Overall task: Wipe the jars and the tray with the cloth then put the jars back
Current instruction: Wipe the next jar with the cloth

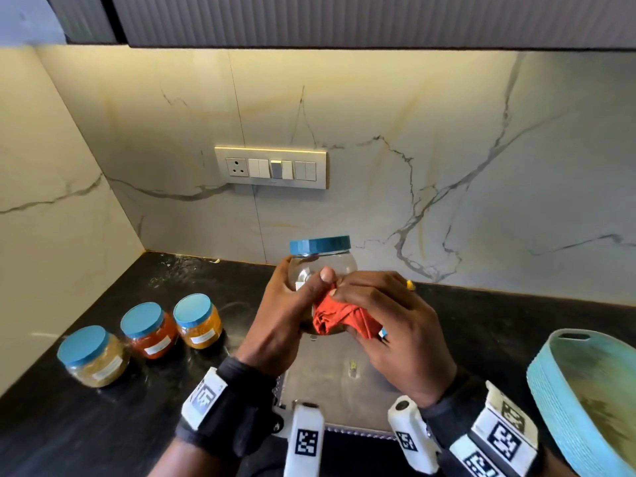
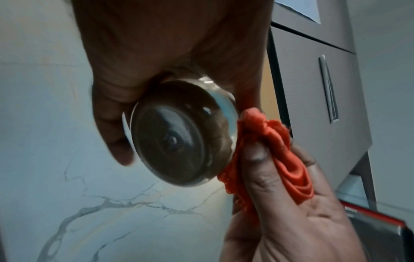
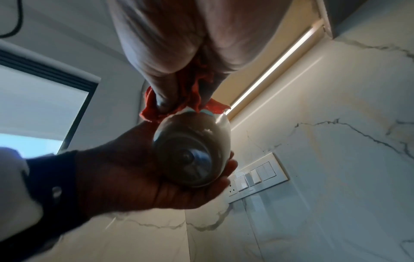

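My left hand [image 1: 292, 304] grips a clear jar [image 1: 306, 270] with a blue lid [image 1: 320, 244], held upright above the counter. My right hand [image 1: 385, 311] holds a bunched orange cloth [image 1: 340, 318] and presses it against the jar's lower right side. The left wrist view shows the jar's base [image 2: 177, 138] with the cloth [image 2: 275, 141] beside it, pinched under my right thumb. From the right wrist the jar [image 3: 192, 152] sits in my left palm, cloth [image 3: 190, 99] above it. Three blue-lidded jars stand at the left: yellow-brown [image 1: 93, 356], red [image 1: 149, 330], orange [image 1: 198, 320]. A teal tray [image 1: 585, 401] lies at the right.
A shiny rectangular plate [image 1: 344, 383] lies on the black counter [image 1: 103, 425] below my hands. A marble backsplash with a switch panel [image 1: 272, 168] stands behind, and a cabinet [image 1: 344, 18] hangs overhead. A small yellow object [image 1: 410, 285] peeks out behind my right hand.
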Motion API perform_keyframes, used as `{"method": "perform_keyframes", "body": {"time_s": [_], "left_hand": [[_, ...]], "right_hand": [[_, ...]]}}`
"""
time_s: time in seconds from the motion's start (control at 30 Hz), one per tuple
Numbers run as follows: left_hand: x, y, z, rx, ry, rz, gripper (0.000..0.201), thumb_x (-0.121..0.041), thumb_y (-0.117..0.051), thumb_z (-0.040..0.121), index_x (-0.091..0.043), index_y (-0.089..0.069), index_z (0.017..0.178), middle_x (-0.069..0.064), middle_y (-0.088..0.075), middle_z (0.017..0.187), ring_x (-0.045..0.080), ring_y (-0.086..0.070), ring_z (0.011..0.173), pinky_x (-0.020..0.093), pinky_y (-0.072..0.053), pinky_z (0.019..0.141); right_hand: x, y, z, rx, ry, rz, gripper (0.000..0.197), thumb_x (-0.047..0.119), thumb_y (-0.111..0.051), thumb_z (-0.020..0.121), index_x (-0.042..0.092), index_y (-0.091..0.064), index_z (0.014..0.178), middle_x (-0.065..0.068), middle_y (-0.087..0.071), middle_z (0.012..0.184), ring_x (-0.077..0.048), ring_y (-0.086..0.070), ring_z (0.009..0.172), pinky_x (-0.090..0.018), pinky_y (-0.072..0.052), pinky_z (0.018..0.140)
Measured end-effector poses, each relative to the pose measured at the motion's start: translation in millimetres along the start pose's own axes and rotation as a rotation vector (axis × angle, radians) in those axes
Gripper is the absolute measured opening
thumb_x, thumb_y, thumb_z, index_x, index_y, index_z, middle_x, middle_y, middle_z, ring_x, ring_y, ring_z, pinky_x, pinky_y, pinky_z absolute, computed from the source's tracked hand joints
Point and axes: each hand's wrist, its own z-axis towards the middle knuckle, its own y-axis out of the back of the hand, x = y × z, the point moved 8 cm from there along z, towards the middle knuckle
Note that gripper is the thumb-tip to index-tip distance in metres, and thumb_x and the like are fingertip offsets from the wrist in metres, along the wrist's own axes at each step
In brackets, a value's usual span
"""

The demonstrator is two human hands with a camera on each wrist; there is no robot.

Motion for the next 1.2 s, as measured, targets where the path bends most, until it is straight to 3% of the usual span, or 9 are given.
{"method": "perform_keyframes", "body": {"time_s": [0.17,0.27,0.5,0.57,0.67,0.83,0.97,1.13,1.2], "left_hand": [[-4.3,-12.5,-9.0,0.04,0.015,-0.087,0.051,-0.04,-0.07,0.092,-0.008,-0.064,0.131,0.03,-0.066,0.128,0.038,-0.066,0.112,0.057,-0.056,0.094],[-8.2,-11.6,-9.4,0.061,0.013,-0.11,0.059,-0.041,-0.07,0.094,-0.004,-0.058,0.138,0.037,-0.058,0.135,0.043,-0.063,0.116,0.062,-0.052,0.098],[-8.3,5.0,-16.4,0.0,0.044,-0.223,0.08,-0.057,-0.087,0.073,-0.01,-0.061,0.132,0.039,-0.058,0.124,0.039,-0.065,0.107,0.051,-0.055,0.09],[-8.5,3.8,-18.2,0.004,0.047,-0.224,0.076,-0.054,-0.082,0.079,-0.01,-0.059,0.136,0.032,-0.062,0.129,0.039,-0.065,0.111,0.053,-0.057,0.092],[-12.7,1.7,-18.5,0.03,0.032,-0.199,0.071,-0.049,-0.07,0.091,-0.006,-0.053,0.146,0.038,-0.055,0.14,0.043,-0.06,0.118,0.056,-0.051,0.099],[-23.0,19.2,-18.8,-0.044,0.049,-0.252,0.084,-0.053,-0.075,0.078,-0.005,-0.05,0.143,0.025,-0.07,0.115,0.033,-0.071,0.098,0.045,-0.061,0.079],[-24.3,23.2,-24.9,-0.039,0.06,-0.255,0.078,-0.054,-0.074,0.077,-0.008,-0.055,0.137,0.02,-0.072,0.109,0.03,-0.072,0.094,0.042,-0.062,0.074],[-24.9,13.5,-23.9,0.06,0.027,-0.216,0.088,-0.058,-0.082,0.077,-0.007,-0.055,0.143,0.024,-0.069,0.126,0.033,-0.07,0.108,0.048,-0.061,0.085],[-27.5,15.3,-22.1,0.058,0.033,-0.231,0.098,-0.059,-0.086,0.071,-0.005,-0.051,0.144,0.024,-0.07,0.123,0.034,-0.072,0.103,0.047,-0.061,0.081]], "right_hand": [[-24.6,16.4,26.8,-0.123,-0.184,0.164,0.028,0.009,-0.078,0.084,0.006,-0.071,0.111,-0.006,-0.069,0.111,-0.019,-0.065,0.109,-0.03,-0.052,0.095],[-20.5,17.0,26.0,-0.126,-0.209,0.206,0.031,0.009,-0.078,0.084,0.007,-0.07,0.114,-0.004,-0.068,0.113,-0.016,-0.064,0.111,-0.028,-0.052,0.096],[20.5,1.7,-3.8,0.022,0.012,-0.008,0.032,-0.005,-0.08,0.08,0.009,-0.076,0.109,-0.004,-0.067,0.113,-0.017,-0.065,0.107,-0.03,-0.053,0.094],[8.5,4.0,10.8,-0.006,-0.03,0.044,0.028,-0.001,-0.072,0.083,0.008,-0.074,0.109,-0.005,-0.067,0.112,-0.016,-0.064,0.107,-0.028,-0.052,0.096],[-16.6,5.0,34.0,-0.086,-0.199,0.242,0.031,0.01,-0.075,0.084,0.008,-0.069,0.115,-0.002,-0.068,0.114,-0.014,-0.064,0.112,-0.028,-0.053,0.097],[7.6,-7.2,17.1,-0.046,-0.156,0.176,0.031,0.01,-0.078,0.081,0.008,-0.073,0.111,-0.004,-0.067,0.112,-0.018,-0.065,0.108,-0.026,-0.052,0.096],[18.3,-14.4,6.0,-0.017,-0.076,0.075,0.035,0.003,-0.081,0.075,0.007,-0.074,0.109,-0.005,-0.068,0.112,-0.017,-0.065,0.106,-0.023,-0.052,0.096],[-27.4,-16.2,34.0,-0.105,-0.362,0.448,0.033,0.012,-0.074,0.084,0.014,-0.067,0.116,0.0,-0.069,0.117,-0.017,-0.066,0.112,-0.039,-0.057,0.095],[-24.9,-15.2,30.3,-0.103,-0.377,0.468,0.033,0.013,-0.075,0.083,0.017,-0.067,0.115,0.001,-0.069,0.115,-0.017,-0.066,0.111,-0.036,-0.057,0.094]]}}
